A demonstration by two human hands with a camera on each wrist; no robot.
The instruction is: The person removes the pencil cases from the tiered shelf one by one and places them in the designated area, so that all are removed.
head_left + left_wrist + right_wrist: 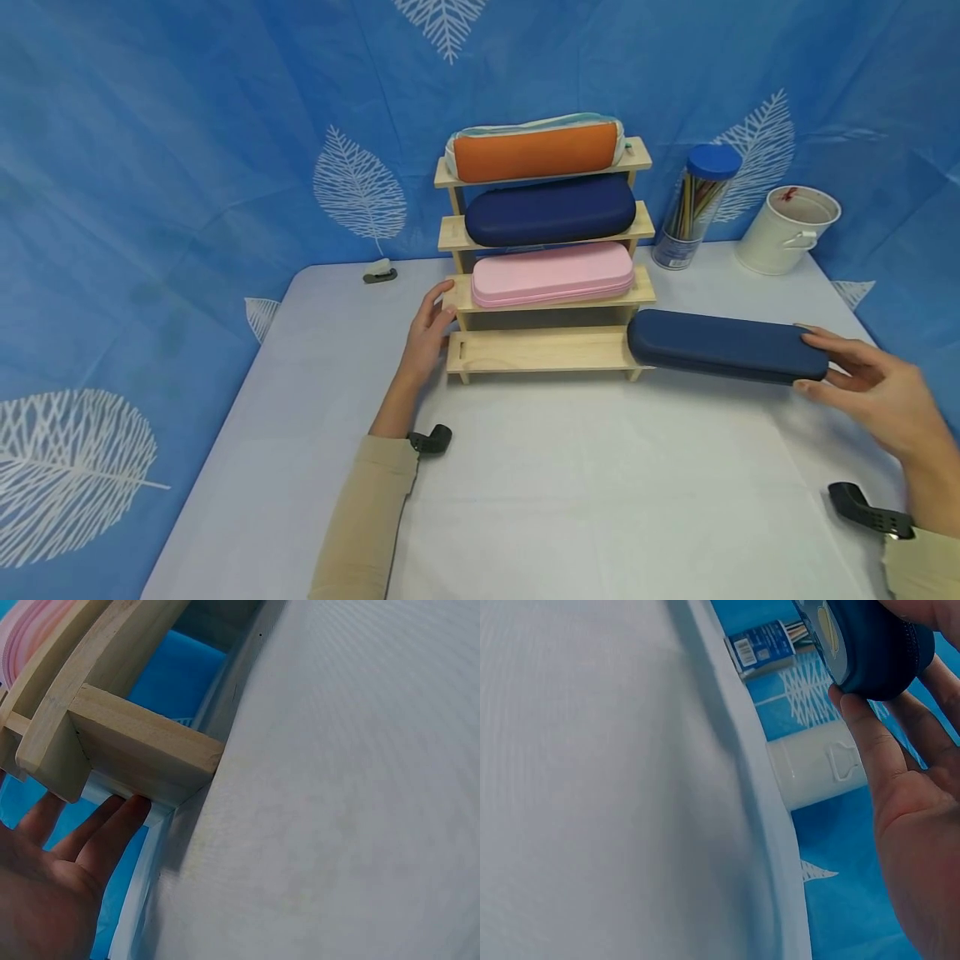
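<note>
In the head view my right hand (877, 383) grips the right end of a dark blue hard pencil case (727, 343), thumb at the front and fingers behind. The case's left end overlaps the right end of the lowest step of a wooden tiered rack (543, 348). My left hand (427, 332) touches the rack's left side. The left wrist view shows its fingers (112, 836) extended against the rack's wooden end. Above the bare lowest step lie a pink case (553, 273), a navy case (551, 210) and an orange pouch (536, 154), one per step.
Behind the right hand stand a clear tube with a blue lid (697, 204), holding pencils, and a white metal pail (787, 229). A small grey-and-white item (380, 271) lies at the table's back left. Blue leaf-print cloth (187, 125) hangs behind the white table (600, 500).
</note>
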